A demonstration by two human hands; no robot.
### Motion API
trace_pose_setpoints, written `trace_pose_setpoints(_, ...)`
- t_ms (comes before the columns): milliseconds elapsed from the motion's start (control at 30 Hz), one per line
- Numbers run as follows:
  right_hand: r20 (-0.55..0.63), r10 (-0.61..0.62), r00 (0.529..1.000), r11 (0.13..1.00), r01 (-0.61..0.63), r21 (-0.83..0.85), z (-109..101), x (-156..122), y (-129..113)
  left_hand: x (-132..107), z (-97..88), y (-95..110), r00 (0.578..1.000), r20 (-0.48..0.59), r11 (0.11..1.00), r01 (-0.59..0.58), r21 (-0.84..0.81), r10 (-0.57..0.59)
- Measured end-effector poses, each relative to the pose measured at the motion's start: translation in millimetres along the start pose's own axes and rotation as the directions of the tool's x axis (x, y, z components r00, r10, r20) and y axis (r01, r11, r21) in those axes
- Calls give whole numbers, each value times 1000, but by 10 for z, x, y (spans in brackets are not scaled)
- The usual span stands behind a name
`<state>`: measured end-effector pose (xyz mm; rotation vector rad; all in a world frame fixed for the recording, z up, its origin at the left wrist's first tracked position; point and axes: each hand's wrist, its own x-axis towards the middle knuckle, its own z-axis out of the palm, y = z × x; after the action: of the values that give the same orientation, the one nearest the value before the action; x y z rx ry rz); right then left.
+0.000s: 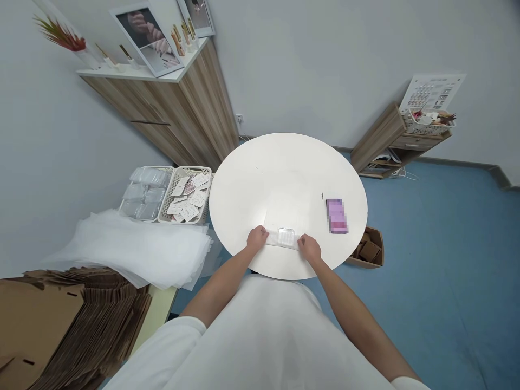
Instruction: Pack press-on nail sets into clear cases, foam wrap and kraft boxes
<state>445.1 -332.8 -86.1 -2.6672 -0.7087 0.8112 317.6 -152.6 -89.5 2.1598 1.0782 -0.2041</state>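
A small clear plastic case (286, 235) lies on a white foam sheet (280, 241) near the front edge of the round white table (284, 179). My left hand (257, 238) is closed on the left end of that sheet. My right hand (309, 248) is closed on its right end. The case sits between the two hands, touching neither that I can see. A purple phone-sized object (336, 215), blurred, lies on the table to the right of my right hand.
Two white baskets (166, 195) stand to the left, one with clear packets, one with printed cards. White foam sheets (134, 246) and flattened cardboard (60, 319) are stacked at the left. An open carton (368, 250) sits on the blue floor beside the table.
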Motion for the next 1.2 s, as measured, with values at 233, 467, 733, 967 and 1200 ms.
trace_pose_setpoints(233, -161, -445, 881, 884, 403, -238, 86, -8, -46, -53, 80, 91, 959, -80, 915, -230, 331, 270)
trace_pose_setpoints(467, -23, -641, 767, 740, 609, -286, 82, -103, 19, -163, 7, 98, 728, 190, 641, -675, 366, 658)
trace_pose_setpoints(733, 21, -627, 779, 759, 617, -208, 84, -21, -4, -111, 67, 188, 703, 300, 616, -711, 340, 645)
trace_pose_setpoints(967, 55, -635, 770, 760, 636, -133, 64, -190, -86, -231, -23, 148, 672, 352, 624, -738, 256, 651)
trace_pose_setpoints(1200, 55, -613, 789, 790, 612, 31, 27, -446, -84, -385, -108, 87, 702, 423, 720, -678, 151, 572)
